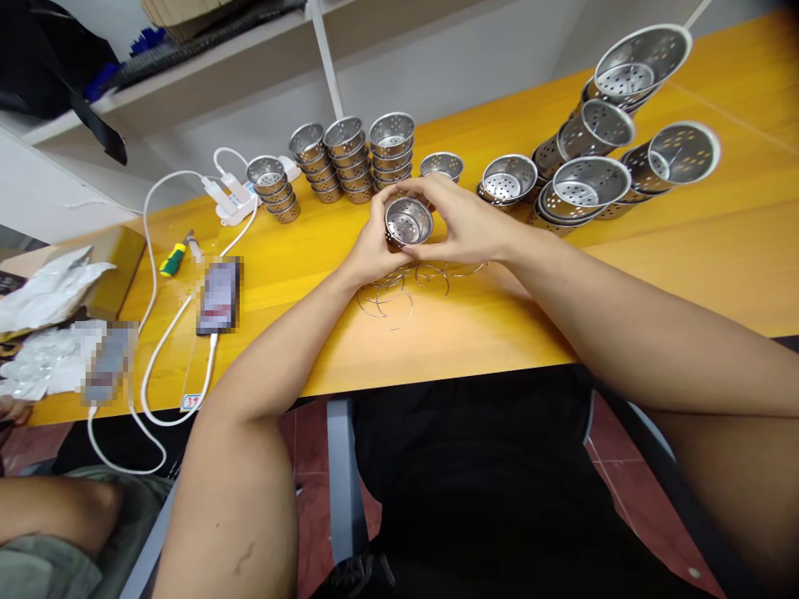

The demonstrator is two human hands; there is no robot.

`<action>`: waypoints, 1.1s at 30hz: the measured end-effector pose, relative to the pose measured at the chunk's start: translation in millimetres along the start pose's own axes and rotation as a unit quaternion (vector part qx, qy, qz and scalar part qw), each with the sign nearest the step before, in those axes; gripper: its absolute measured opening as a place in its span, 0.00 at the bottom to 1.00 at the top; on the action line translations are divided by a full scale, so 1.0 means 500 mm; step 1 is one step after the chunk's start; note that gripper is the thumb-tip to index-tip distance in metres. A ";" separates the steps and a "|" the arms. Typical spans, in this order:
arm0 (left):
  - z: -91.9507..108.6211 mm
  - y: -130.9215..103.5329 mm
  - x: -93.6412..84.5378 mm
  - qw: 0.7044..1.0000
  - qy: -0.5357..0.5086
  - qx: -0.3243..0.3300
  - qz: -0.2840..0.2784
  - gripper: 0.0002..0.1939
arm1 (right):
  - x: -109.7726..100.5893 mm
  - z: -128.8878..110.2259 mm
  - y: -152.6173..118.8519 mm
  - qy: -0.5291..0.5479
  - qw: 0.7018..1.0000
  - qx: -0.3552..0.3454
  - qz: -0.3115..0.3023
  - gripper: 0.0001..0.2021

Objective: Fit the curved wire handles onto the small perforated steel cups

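Observation:
Between my two hands is a small perforated metal cup (409,223), its mouth turned up toward me. My left hand (373,247) curls round its left side, thumb along the near side. From the right, my right hand (459,218) wraps it, with the thumb at the near rim and the fingers over the far side. Several thin curved wire rings (394,309) lie on the table just below the cup. Behind my right hand stands another perforated cup (442,165), partly hidden by my fingers.
Stacks of perforated cups (392,143) line the back of the yellow table (349,358), with more cup stacks (590,187) at right. To the left are a power strip (237,204), a green-yellow screwdriver (175,258), a phone (218,295) on a cable and plastic bags (43,358). Another person's leg (56,507) shows lower left.

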State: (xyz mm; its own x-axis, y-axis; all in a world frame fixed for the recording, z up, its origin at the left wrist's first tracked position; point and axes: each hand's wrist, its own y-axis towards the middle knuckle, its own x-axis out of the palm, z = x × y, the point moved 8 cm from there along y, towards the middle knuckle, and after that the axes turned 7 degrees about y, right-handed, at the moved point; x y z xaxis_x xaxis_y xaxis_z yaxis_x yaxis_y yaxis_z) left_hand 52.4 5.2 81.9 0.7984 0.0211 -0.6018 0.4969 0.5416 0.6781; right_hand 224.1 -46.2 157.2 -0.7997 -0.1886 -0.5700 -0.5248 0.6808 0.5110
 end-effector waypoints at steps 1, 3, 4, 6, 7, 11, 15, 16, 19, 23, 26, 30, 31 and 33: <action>-0.002 -0.002 0.004 1.000 0.000 0.001 -0.009 0.65 | -0.008 0.000 0.000 -0.011 1.000 -0.002 -0.002 0.52; -0.014 -0.007 0.012 1.000 -0.009 -0.002 -0.027 0.67 | -0.029 -0.002 0.001 -0.049 0.999 -0.009 -0.009 0.52; -0.024 -0.010 0.016 0.999 -0.015 -0.009 -0.034 0.68 | -0.041 -0.005 0.002 -0.077 0.997 -0.013 -0.015 0.51; -0.047 -0.016 0.021 0.998 -0.023 -0.027 -0.041 0.69 | -0.070 -0.014 0.003 -0.153 0.988 -0.011 -0.028 0.49; -0.058 -0.018 0.022 0.998 -0.025 -0.037 -0.042 0.69 | -0.090 -0.017 0.002 -0.197 0.980 0.002 -0.024 0.49; -0.072 -0.022 0.022 0.997 -0.020 -0.057 -0.049 0.67 | -0.187 -0.016 -0.013 -0.315 0.942 0.113 0.036 0.52; -0.053 -0.021 0.017 0.997 -0.016 -0.052 -0.059 0.63 | -0.260 0.020 -0.043 -0.339 0.912 0.218 0.077 0.53; -0.050 -0.020 0.016 0.997 -0.017 -0.050 -0.058 0.63 | -0.269 0.034 -0.046 -0.346 0.906 0.233 0.070 0.52; -0.052 -0.021 0.014 0.997 -0.016 -0.049 -0.056 0.60 | -0.271 0.079 -0.042 -0.393 0.889 0.236 0.011 0.55; -0.066 -0.022 0.015 0.997 -0.016 -0.049 -0.052 0.58 | -0.264 0.133 -0.036 -0.417 0.879 0.231 -0.036 0.43; -0.068 -0.024 0.015 0.997 -0.017 -0.053 -0.047 0.56 | -0.264 0.158 -0.038 -0.386 0.896 0.216 -0.030 0.37; -0.065 -0.025 0.014 0.997 -0.015 -0.061 -0.053 0.52 | -0.259 0.162 -0.046 -0.358 0.907 0.220 -0.041 0.39; -0.065 -0.025 0.014 0.997 -0.016 -0.059 -0.055 0.52 | -0.256 0.149 -0.044 -0.350 0.912 0.210 -0.032 0.43; -0.066 -0.025 0.014 0.997 -0.014 -0.052 -0.059 0.52 | -0.243 0.092 -0.032 -0.319 0.937 0.142 0.012 0.47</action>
State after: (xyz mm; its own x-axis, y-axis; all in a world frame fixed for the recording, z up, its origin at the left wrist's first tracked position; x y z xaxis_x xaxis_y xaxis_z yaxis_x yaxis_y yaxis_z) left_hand 40.6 26.2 55.2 0.7470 -0.0704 -0.6611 0.5506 0.6229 0.5558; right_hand 343.2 -1.7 188.6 -0.4261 0.2292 -0.8752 -0.3382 0.8569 0.3891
